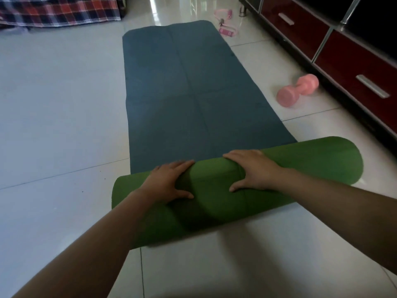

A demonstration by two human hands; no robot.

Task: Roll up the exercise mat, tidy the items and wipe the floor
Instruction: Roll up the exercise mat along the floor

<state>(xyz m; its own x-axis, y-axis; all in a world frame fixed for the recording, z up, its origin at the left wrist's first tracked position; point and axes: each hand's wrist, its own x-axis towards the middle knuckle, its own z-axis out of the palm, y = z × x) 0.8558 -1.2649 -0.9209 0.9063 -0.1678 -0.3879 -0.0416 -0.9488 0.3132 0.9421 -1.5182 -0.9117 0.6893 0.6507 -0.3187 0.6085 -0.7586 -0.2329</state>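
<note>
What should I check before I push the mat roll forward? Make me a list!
1. Hands placed: ok; left hand and right hand press flat on the green roll.
2. Nothing on the flat blue mat ahead: ok.
3. The pink dumbbell off the mat: ok, on the floor beside it.
4. The pink pull band off the mat: ok, by the far corner.
5. Both ends of the roll even: cannot tell.

exercise mat (193, 87), near end rolled, green underside
</note>
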